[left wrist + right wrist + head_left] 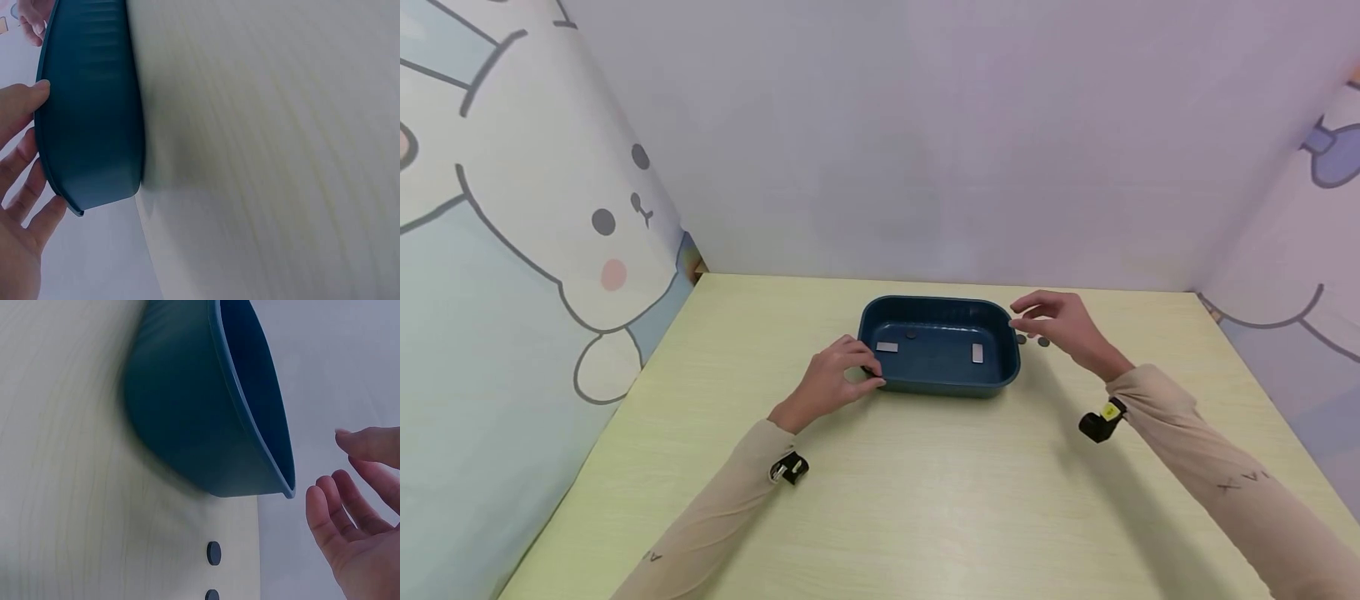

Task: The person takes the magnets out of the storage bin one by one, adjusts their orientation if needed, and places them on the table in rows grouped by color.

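A dark blue plastic basin (936, 389) stands on the table. At its left front corner, my left hand (838, 375) grips the rim with curled fingers, the thumb on the front side. In the left wrist view, the thumb and fingertips of that hand (22, 169) touch the basin's rim (47, 156). My right hand (1063, 325) hovers by the right end, its fingers loosely bent and apart, with nothing visible between them. The right wrist view has this hand (359, 519) clear of the basin (181, 406). Inside lie two pale rectangular pieces, left (887, 347) and right (977, 353), and a small dark disc (911, 335).
Small dark discs (1043, 342) lie on the table right of the basin; one disc (214, 553) shows close in the right wrist view. Behind the light wooden table (910, 500) rises a plain pale wall (925, 167). Cartoon-printed panels (602, 283) flank both sides.
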Available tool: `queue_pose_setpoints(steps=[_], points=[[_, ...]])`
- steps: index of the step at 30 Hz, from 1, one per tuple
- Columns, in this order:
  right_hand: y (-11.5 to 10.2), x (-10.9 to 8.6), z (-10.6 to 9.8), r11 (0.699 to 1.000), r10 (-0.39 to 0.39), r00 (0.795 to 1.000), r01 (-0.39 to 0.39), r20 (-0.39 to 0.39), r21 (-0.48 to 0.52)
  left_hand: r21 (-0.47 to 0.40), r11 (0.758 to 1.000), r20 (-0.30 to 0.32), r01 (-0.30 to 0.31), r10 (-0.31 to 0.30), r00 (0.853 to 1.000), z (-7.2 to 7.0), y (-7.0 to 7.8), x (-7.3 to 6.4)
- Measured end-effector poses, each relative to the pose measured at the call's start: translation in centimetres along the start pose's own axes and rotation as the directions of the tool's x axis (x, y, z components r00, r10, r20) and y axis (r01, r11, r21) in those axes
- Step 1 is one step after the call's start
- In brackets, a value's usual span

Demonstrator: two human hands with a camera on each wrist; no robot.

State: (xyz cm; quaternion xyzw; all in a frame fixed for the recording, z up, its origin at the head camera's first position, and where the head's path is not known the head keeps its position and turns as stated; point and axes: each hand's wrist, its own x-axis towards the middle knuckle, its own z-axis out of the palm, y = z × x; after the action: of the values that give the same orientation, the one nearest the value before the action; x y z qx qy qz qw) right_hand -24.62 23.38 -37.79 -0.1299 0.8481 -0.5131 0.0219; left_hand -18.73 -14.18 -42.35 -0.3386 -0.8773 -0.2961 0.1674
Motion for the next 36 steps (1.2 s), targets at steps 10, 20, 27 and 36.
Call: queue_pose_setpoints(steps=[10, 20, 27, 36], points=[[0.0, 0.8, 1.3, 0.996, -0.068, 0.996, 0.065, 0.05, 0.061, 0.004, 1.0, 0.017, 0.018, -0.018, 1.0, 0.1, 0.0, -0.1], [0.9, 1.7, 2.9, 0.994, -0.064, 0.997, 0.059, 0.049, 0.091, 0.016, 1.0, 0.026, 0.015, -0.016, 1.0, 0.6, -0.3, -0.3], [0.9, 2.3, 3.9, 0.991, -0.073, 0.996, 0.066, 0.06, 0.113, 0.02, 1.0, 0.028, 0.018, -0.019, 0.999, 0.6, -0.2, -0.4], [0.5, 3.0, 5.1, 0.986, -0.079, 0.993, 0.065, 0.086, 0.156, 0.012, 0.999, 0.04, 0.036, -0.037, 0.999, 0.5, -0.3, -0.4]])
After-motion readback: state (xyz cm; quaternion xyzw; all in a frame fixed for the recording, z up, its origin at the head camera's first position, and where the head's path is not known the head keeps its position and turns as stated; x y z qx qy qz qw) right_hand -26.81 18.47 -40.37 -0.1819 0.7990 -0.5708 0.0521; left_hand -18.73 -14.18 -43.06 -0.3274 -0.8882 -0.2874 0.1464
